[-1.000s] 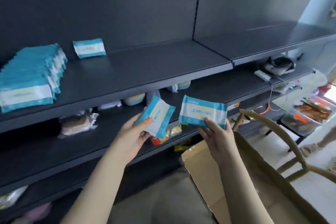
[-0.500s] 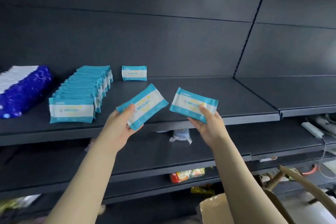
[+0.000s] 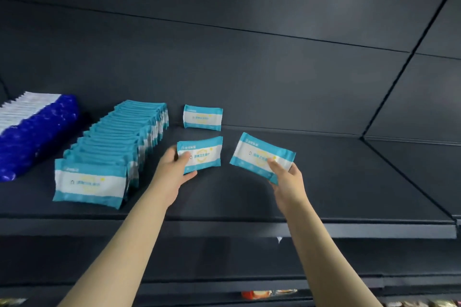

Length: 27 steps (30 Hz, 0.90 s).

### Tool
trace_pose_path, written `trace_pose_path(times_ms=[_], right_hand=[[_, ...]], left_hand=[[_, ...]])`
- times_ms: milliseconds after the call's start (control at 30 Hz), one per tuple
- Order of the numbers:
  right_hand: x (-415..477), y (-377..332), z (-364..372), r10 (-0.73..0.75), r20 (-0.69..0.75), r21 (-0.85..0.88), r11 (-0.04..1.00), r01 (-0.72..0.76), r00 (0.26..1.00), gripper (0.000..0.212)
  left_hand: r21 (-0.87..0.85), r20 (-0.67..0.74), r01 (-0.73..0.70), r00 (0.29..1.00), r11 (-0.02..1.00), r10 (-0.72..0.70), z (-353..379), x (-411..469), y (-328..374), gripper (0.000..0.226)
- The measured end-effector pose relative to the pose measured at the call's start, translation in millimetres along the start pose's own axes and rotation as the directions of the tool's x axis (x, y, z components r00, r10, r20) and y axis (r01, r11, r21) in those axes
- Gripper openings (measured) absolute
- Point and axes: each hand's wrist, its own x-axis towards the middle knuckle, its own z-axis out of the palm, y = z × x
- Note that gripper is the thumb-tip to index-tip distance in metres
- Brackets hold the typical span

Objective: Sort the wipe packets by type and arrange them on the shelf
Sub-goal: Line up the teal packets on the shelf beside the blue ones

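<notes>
My left hand (image 3: 174, 169) grips a teal-and-white wipe packet (image 3: 203, 153) over the dark shelf (image 3: 324, 182), just in front of a lone matching packet (image 3: 202, 117) standing against the back wall. My right hand (image 3: 287, 177) pinches a second teal packet (image 3: 259, 154), tilted, to the right of the first. A long row of teal packets (image 3: 109, 154) stands upright on the shelf's left part. Further left lies a row of blue-and-white packets (image 3: 35, 132).
The shelf's front lip (image 3: 249, 229) runs across below my forearms. A vertical seam (image 3: 404, 62) divides the back wall at the right, with another shelf section beyond it. Snack packs (image 3: 269, 294) show on a lower shelf at the bottom.
Both hands have risen from near the lower shelves and reached over the upper shelf with their packets. The left packet now sits close in front of the lone standing packet.
</notes>
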Motion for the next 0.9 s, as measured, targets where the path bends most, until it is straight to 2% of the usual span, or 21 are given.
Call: trace_pose_path(times_ms=[100,300,433,567,733,900], right_hand=[[23.7,12.5,16.7,-0.021,-0.019,-0.061,0.998,0.020,1.000,0.018],[58.8,26.6,47.3,-0.114,0.021,-0.199,0.973,0.116,0.993,0.016],[75.7,34.5,62.2,-0.167,0.013,-0.342,0.926,0.162,0.986,0.013],[92.4,37.2,76.8,-0.222,0.005,-0.461,0.865,0.200,0.975,0.012],[112.6,40.4,99.6,-0.266,0.025,-0.550,0.801,0.235,0.964,0.006],[139.9,44.4,125.7,-0.289,0.069,-0.588,0.762,0.273,0.955,0.008]], left_hand=[[0.044,-0.024,-0.057,0.998,0.997,0.058,-0.6,35.1,-2.3,0.017],[0.126,-0.084,-0.166,0.981,0.978,0.177,6.0,97.0,-2.5,0.017],[0.272,-0.124,-0.218,0.958,0.937,0.259,14.1,134.0,-8.9,0.012],[0.402,-0.142,-0.249,0.934,0.881,0.329,18.6,159.0,-8.1,0.024],[0.375,-0.182,-0.294,0.907,0.879,0.381,15.4,179.2,-7.9,0.024],[0.262,-0.195,-0.298,0.915,0.918,0.353,11.4,187.1,-8.5,0.019]])
